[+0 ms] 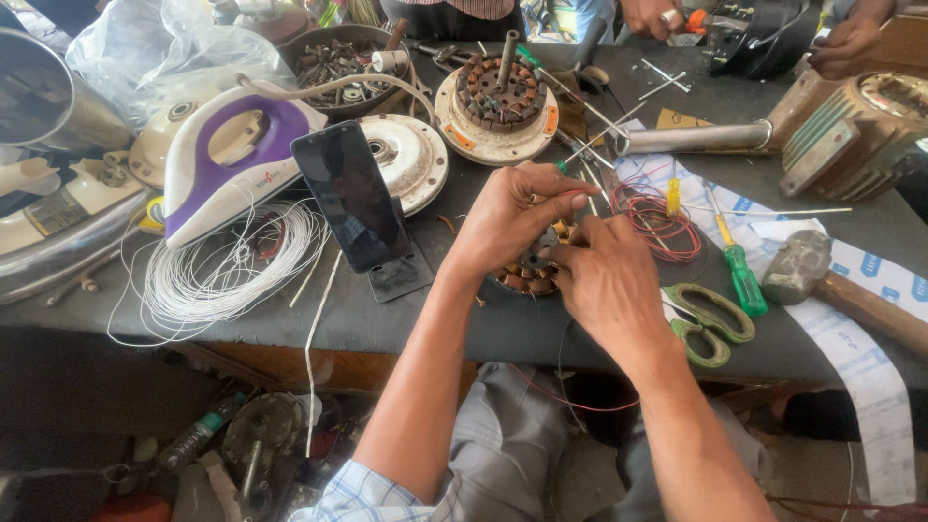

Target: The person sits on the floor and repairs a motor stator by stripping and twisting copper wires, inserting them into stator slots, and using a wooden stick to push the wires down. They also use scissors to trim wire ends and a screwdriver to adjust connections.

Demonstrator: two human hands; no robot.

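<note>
Both my hands work over a round motor stator (527, 274) with copper windings that lies on the dark workbench (464, 324). My left hand (512, 215) curls over its top, fingers bent onto the windings. Against the stator's right side rests my right hand (607, 280), fingertips pinched at the coils near thin wire. Most of the stator is hidden beneath the hands. A red wire coil (662, 220) lies just right of them.
A phone (353, 198) leans on a stand; a white and purple iron (232, 159) and white wire coil (237, 261) lie left. Green scissors (710, 324), a green screwdriver (739, 271), a hammer (822, 280) and a motor housing (851, 130) sit right. Another person's hands (851, 43) work at the far side.
</note>
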